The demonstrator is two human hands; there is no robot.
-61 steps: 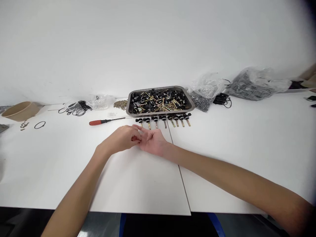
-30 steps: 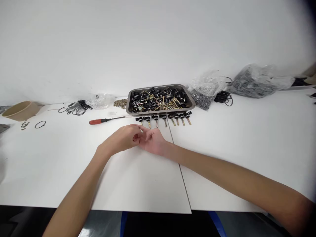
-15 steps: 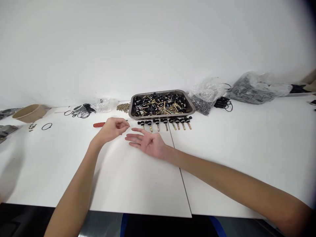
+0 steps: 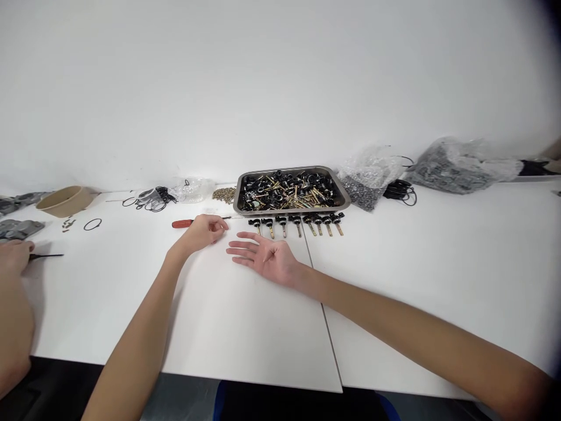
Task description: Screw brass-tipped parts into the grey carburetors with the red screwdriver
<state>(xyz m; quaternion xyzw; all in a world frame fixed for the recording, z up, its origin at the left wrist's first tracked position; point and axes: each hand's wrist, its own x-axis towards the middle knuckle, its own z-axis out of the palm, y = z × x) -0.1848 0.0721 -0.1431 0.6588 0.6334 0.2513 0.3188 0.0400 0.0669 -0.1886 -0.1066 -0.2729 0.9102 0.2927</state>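
My left hand (image 4: pixel 204 231) is just in front of a screwdriver with a red handle (image 4: pixel 182 224). Its fingers are curled in towards the thumb, and whatever is between them, if anything, is too small to make out. To its right, my right hand (image 4: pixel 267 257) lies palm up with fingers stretched and spread, holding nothing. Behind my right hand is a row of several black-headed parts with brass-coloured stems (image 4: pixel 284 225). A metal tray (image 4: pixel 291 212) behind the row is heaped with similar parts.
A pile of small brass pieces (image 4: pixel 223 195) sits left of the tray. Plastic bags of small grey parts (image 4: pixel 363 193) and black rings (image 4: pixel 400 192) are right. Far left are a tan bowl (image 4: pixel 65 204) and another person's hand (image 4: pixel 15 257) with a dark thin-tipped tool (image 4: pixel 46 255).
My left hand's fingertips have drawn back a little from my right fingers. The view has shifted slightly. Another person's hand and arm have come in at the left with a tool.
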